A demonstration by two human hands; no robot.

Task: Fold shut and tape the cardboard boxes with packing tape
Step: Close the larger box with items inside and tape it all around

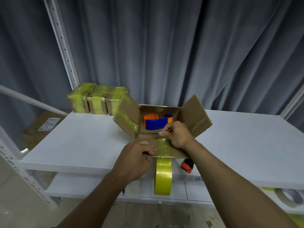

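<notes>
Left hand (139, 155) has its fingers curled round the left edge of the near flap on the open cardboard box (194, 116), which sits mid-frame on the white worktop (82, 137), while the right hand (177, 135) is pinching a thin strip (167, 130) just above that flap, can't tell exactly what it is. Going left to right: three taped-up boxes (97, 101) in the upper left, a blue-and-orange dispenser (156, 123) inside the box, the yellow-green tape roll (162, 176) right below the near flap, and an orange cutter (186, 166) just beside the roll.
</notes>
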